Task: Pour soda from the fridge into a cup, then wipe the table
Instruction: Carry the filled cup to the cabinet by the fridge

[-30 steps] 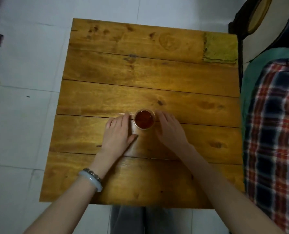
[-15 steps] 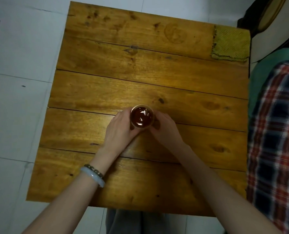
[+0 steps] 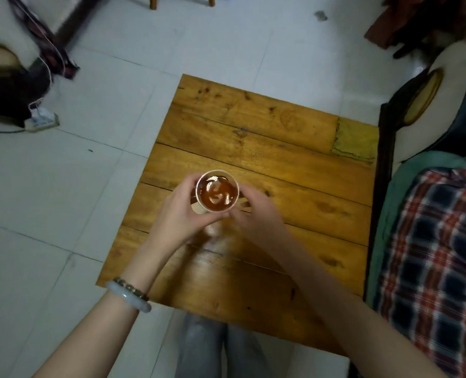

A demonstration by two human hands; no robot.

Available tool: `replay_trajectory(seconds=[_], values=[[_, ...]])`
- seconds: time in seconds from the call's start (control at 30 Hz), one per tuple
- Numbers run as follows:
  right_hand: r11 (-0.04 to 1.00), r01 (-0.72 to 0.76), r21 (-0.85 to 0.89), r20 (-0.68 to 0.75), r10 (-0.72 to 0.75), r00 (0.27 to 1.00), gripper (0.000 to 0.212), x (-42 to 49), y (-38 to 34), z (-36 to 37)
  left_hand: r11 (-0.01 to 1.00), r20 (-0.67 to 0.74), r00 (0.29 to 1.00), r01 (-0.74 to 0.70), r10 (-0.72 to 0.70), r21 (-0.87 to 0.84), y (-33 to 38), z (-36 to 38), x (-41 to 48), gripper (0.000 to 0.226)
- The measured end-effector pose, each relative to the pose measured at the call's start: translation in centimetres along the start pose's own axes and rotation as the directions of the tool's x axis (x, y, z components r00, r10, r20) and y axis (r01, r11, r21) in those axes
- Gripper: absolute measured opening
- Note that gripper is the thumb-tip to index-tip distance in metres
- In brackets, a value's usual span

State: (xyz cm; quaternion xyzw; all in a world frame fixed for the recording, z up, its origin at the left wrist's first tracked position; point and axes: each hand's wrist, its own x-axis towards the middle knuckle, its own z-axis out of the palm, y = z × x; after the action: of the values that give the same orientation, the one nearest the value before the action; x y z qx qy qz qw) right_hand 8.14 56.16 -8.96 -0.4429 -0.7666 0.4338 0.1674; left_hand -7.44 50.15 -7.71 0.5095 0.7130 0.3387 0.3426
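A clear cup (image 3: pixel 217 191) full of reddish-brown soda is lifted above the wooden table (image 3: pixel 294 165); the liquid is sloshing. My left hand (image 3: pixel 182 211) grips the cup from the left, fingers curled round its side. My right hand (image 3: pixel 256 214) holds it from the right and below, its fingers partly hidden under the cup. A yellow-green cloth (image 3: pixel 355 140) lies flat on the table's far right corner. No soda bottle or fridge is in view.
A bed or sofa with a plaid blanket (image 3: pixel 430 268) runs along the table's right side. White tiled floor (image 3: pixel 62 200) lies to the left, with a dark bag (image 3: pixel 5 96) and cables at far left. Chair legs (image 3: pixel 181 1) stand beyond the table.
Both hands closed round the cup and raised it off the table toward the camera. The view pulled back and shifted, showing more floor on the left.
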Motion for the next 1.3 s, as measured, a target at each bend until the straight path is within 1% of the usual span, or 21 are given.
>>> replay_trajectory(seconds=[0.1, 0.2, 0.27, 0.33, 0.47, 0.57, 0.7, 0.73, 0.8, 0.97, 1.07, 1.17, 1.3], values=[[0.999, 0.030, 0.017, 0.069, -0.031, 0.997, 0.047, -0.6, -4.1, -0.7, 0.998, -0.086, 0.996, 0.010, -0.015, -0.060, 2.1, -3.4, -2.2, 0.073], [0.989, 0.062, 0.134, 0.117, -0.078, 0.990, 0.050, -1.1, -7.5, -1.1, 0.995, -0.186, 0.982, 0.013, -0.031, -0.102, 3.8, -6.5, -4.7, 0.064], [0.972, -0.011, 0.236, 0.194, -0.036, 0.980, 0.055, -1.3, -9.6, -0.9, 0.993, -0.241, 0.969, 0.031, -0.057, -0.110, 4.4, -8.4, -6.5, 0.061], [0.957, -0.092, 0.276, 0.301, 0.005, 0.954, 0.061, -1.5, -11.5, -0.4, 0.992, -0.285, 0.955, 0.052, -0.083, -0.116, 4.8, -10.2, -8.4, 0.063], [0.939, -0.161, 0.302, 0.507, -0.015, 0.862, 0.061, -2.1, -15.1, 1.3, 0.988, -0.372, 0.918, 0.099, -0.137, -0.119, 5.1, -13.2, -12.4, 0.069], [0.904, -0.223, 0.366, 0.607, -0.050, 0.793, 0.057, -2.8, -17.6, 3.3, 0.984, -0.434, 0.884, 0.137, -0.172, -0.110, 4.9, -15.3, -15.6, 0.066], [0.814, -0.391, 0.429, 0.733, -0.061, 0.678, 0.058, -3.8, -20.9, 6.9, 0.969, -0.519, 0.820, 0.182, -0.243, -0.168, 3.6, -18.3, -20.3, 0.064], [0.790, -0.437, 0.430, 0.765, -0.062, 0.641, 0.060, -4.0, -21.8, 7.9, 0.966, -0.535, 0.805, 0.193, -0.258, -0.175, 3.2, -19.1, -21.5, 0.064], [0.774, -0.485, 0.407, 0.811, -0.062, 0.582, 0.060, -4.6, -23.9, 9.9, 0.958, -0.564, 0.775, 0.212, -0.287, -0.196, 2.3, -20.7, -23.9, 0.063], [0.816, -0.466, 0.343, 0.870, -0.088, 0.486, 0.063, -6.3, -29.6, 16.0, 0.942, -0.625, 0.705, 0.251, -0.335, -0.222, -0.5, -25.6, -30.0, 0.061], [0.841, -0.430, 0.330, 0.879, -0.107, 0.466, 0.062, -7.5, -33.1, 20.1, 0.938, -0.654, 0.673, 0.263, -0.346, -0.226, -2.5, -28.9, -33.2, 0.063], [0.871, -0.369, 0.325, 0.886, -0.144, 0.440, 0.057, -8.3, -36.4, 24.3, 0.936, -0.675, 0.649, 0.275, -0.351, -0.222, -4.7, -32.6, -36.1, 0.066], [0.897, -0.296, 0.328, 0.889, -0.187, 0.418, 0.060, -8.8, -40.7, 30.0, 0.934, -0.703, 0.620, 0.296, -0.347, -0.200, -7.2, -37.7, -39.5, 0.067]])
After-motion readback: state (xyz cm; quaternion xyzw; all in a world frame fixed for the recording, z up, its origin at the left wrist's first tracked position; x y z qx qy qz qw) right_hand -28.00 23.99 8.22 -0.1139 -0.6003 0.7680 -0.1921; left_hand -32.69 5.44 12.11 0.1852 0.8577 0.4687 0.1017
